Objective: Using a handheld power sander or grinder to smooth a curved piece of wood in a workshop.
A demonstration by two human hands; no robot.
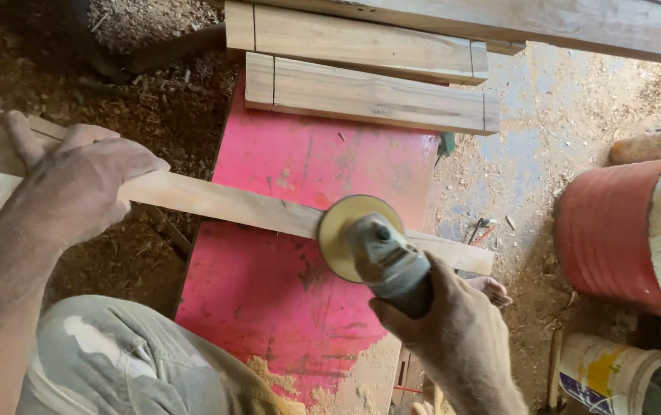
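Red drum (615,230), paint bucket (603,376) lower right, contents unseen. Pink tabletop (284,292), sawdust floor (553,123). Left hand (77,184) fingers gripping plank (215,201); right hand (453,330) fingers clutching grinder (380,253).

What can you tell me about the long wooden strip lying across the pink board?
The wooden strip is a long, thin, pale plank with smooth, light-brown grain. It lies flat and slantwise across the pink board, both ends overhanging it. The left hand presses down on its left end, fingers wrapped over the edge. The yellow disc of the angle grinder, held in the right hand, sits against it near its right end.
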